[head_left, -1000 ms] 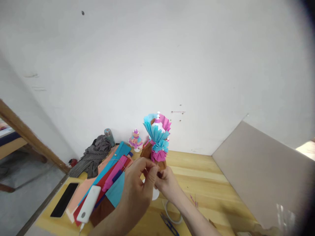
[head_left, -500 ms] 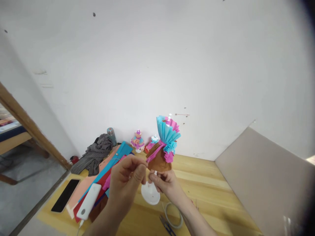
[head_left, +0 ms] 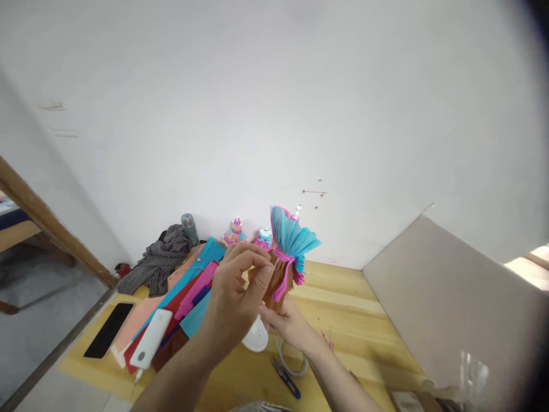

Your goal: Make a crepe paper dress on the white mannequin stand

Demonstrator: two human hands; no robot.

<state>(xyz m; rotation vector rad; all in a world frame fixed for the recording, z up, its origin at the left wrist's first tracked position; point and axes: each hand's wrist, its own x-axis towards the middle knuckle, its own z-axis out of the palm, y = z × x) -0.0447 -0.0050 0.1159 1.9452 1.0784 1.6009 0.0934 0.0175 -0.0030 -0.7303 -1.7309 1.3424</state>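
The paper doll (head_left: 288, 252) is held up off the bench (head_left: 343, 303), just beyond both hands. Its long axis runs steeply: the white round base (head_left: 256, 341) is low and towards the person, and the blue fan top tips up and to the right, away from the left hand (head_left: 235, 297). That hand is nearer the waist, thumb and forefinger pinched against the brown skirt. Whether anything else lies between them is too small to tell. The right hand (head_left: 288, 325), just beneath, is closed round the stem above the base. Scissors (head_left: 285, 379) lie below it.
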